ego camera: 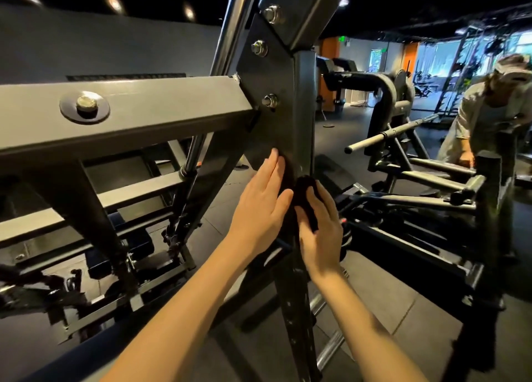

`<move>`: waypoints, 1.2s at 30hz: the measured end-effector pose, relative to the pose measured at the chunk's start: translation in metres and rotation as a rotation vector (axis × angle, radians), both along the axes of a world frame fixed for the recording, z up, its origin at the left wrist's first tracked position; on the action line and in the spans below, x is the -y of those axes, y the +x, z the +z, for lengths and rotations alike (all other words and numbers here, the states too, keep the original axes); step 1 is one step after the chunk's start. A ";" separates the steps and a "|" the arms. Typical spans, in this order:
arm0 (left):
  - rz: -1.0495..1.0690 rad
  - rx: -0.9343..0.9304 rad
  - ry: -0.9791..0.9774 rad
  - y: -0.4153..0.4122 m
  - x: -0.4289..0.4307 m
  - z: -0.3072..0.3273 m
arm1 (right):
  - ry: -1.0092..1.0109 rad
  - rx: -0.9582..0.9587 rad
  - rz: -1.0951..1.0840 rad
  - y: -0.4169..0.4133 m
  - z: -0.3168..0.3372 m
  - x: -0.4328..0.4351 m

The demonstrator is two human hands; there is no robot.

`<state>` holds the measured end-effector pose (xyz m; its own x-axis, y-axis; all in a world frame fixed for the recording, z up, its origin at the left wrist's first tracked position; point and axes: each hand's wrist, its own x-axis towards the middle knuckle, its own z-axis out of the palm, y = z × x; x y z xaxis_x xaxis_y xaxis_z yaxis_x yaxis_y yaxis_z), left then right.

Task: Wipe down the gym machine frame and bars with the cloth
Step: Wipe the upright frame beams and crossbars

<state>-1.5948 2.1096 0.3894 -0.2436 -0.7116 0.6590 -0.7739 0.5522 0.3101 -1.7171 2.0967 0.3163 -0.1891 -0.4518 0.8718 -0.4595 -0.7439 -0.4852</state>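
Observation:
The dark grey gym machine frame fills the view: an upright post, a bolted gusset plate and a thick beam running left. A black cloth is wrapped against the post just below the plate. My left hand lies flat with straight fingers, pressing the cloth's left side onto the plate's lower edge. On the post's right side, my right hand grips the bunched cloth, which bulges over its fingers. Part of the cloth is hidden between my hands.
A chrome guide rod rises behind the plate. Lower rails and brackets lie at left. To the right stands another machine with a steel bar, and a person bends over it. Rubber floor tiles spread below.

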 end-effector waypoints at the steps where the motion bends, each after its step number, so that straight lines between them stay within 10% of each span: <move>1: -0.006 -0.004 -0.012 0.001 0.000 0.001 | -0.015 -0.002 -0.014 -0.003 0.010 0.004; 36: -0.108 -0.133 0.137 0.004 -0.010 0.004 | 0.064 0.094 -0.002 0.009 0.011 -0.002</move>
<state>-1.5907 2.1194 0.3934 -0.2411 -0.7710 0.5895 -0.6598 0.5756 0.4830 -1.7079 2.0987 0.3273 -0.2698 -0.5056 0.8195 -0.4109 -0.7093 -0.5728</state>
